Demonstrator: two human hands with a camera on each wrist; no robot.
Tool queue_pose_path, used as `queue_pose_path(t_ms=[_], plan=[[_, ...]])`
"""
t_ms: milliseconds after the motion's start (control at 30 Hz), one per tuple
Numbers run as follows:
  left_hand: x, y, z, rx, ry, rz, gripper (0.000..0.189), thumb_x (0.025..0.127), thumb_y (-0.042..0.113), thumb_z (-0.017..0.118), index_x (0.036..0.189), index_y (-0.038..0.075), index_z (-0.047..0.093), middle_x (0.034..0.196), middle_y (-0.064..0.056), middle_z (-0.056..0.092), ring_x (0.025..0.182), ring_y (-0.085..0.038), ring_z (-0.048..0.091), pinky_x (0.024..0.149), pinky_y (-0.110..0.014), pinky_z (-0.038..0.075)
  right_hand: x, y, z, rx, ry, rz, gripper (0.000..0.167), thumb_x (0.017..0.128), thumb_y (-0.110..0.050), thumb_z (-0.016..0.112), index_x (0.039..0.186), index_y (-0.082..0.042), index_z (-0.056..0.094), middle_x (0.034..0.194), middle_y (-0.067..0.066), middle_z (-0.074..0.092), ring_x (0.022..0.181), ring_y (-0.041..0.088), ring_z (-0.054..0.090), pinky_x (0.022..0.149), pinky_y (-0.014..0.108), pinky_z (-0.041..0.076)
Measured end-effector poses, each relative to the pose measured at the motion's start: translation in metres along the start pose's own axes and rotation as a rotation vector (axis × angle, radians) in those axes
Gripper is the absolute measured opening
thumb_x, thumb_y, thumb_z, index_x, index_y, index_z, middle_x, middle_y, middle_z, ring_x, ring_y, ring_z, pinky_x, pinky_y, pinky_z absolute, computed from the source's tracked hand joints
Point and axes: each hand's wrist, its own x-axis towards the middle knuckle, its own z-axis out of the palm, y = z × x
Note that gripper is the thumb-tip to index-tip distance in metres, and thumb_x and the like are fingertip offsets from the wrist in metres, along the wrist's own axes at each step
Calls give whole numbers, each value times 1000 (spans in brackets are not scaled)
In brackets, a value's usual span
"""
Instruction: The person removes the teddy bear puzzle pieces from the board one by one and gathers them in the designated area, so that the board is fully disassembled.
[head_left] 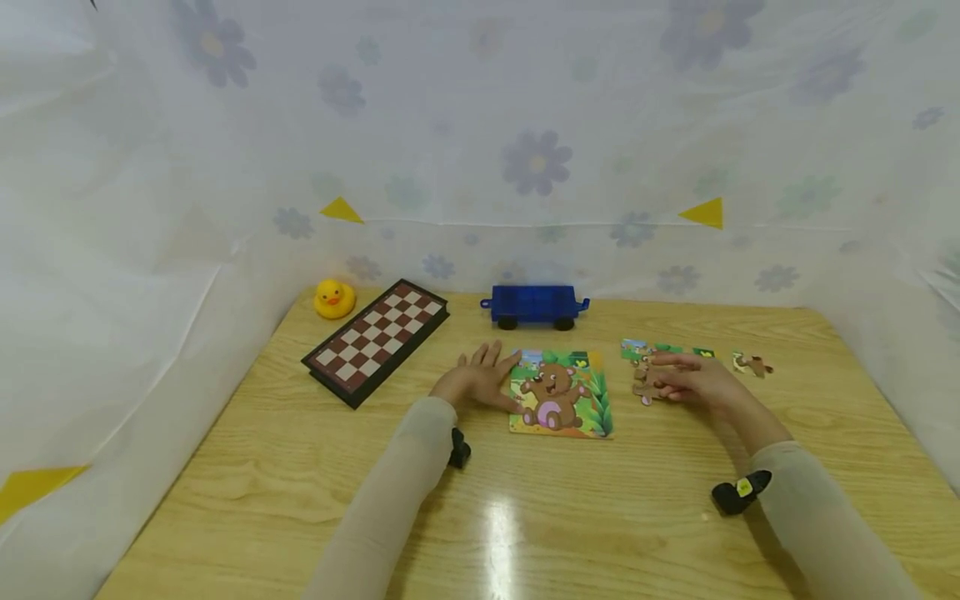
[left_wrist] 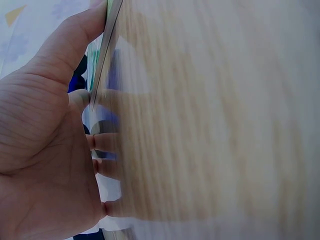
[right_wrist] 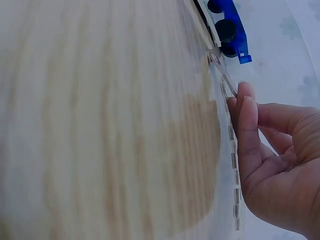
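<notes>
A square bear picture puzzle board lies flat on the table. My left hand rests at its left edge with spread fingers, the thumb touching the board's side near the lower left. To the right of the board, my right hand pinches a brown puzzle piece between thumb and fingertips. In the right wrist view that piece is seen thin and tilted, one end close to the table. Several loose puzzle pieces lie behind and around the right hand, partly covered by it. One more puzzle piece lies farther right.
Behind the board stands a blue toy wagon with black wheels. A folded checkered game board lies at the back left, beside a yellow rubber duck. White flower-patterned sheeting encloses the wooden table at the back and sides.
</notes>
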Motion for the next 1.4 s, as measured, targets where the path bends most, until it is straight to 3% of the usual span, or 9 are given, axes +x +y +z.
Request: queue_pose_path(t_ms=[200, 433, 533, 833, 1400], plan=[[-1, 2, 0, 4, -13, -7, 98, 83, 66, 55, 152, 33, -8, 157, -8, -19, 143, -28, -15, 111, -57, -3, -1, 2, -1, -79, 43, 0, 50, 96, -8, 54, 136, 17, 36, 88, -4, 66, 69, 9, 63, 66, 26, 54], [1, 0, 1, -1, -15, -11, 100, 83, 66, 56, 152, 33, -9, 156, -7, -21, 143, -28, -17, 111, -58, -3, -3, 1, -4, -130, 93, 16, 51, 95, -12, 58, 134, 15, 41, 93, -3, 61, 66, 8, 58, 61, 26, 51], [1, -1, 1, -6, -7, -5, 101, 82, 67, 56, 152, 33, -8, 156, -7, -20, 143, -28, -16, 111, -59, -3, -4, 1, -6, -128, 85, 23, 51, 96, -13, 57, 135, 14, 40, 93, -2, 60, 66, 8, 58, 62, 27, 52], [1, -1, 2, -20, -6, -2, 101, 81, 68, 56, 152, 34, -7, 156, -6, -21, 143, -28, -17, 110, -59, -4, -7, -3, -5, 69, 11, -19, 45, 95, -11, 59, 134, 7, 46, 95, 1, 63, 74, 10, 62, 68, 26, 54], [1, -1, 2, -31, -6, -7, 101, 81, 66, 57, 152, 34, -7, 156, -5, -21, 143, -27, -17, 111, -58, -5, -2, -9, 15, 1, -35, -83, 44, 95, -16, 59, 132, 6, 48, 97, 0, 62, 78, 13, 63, 73, 28, 54]])
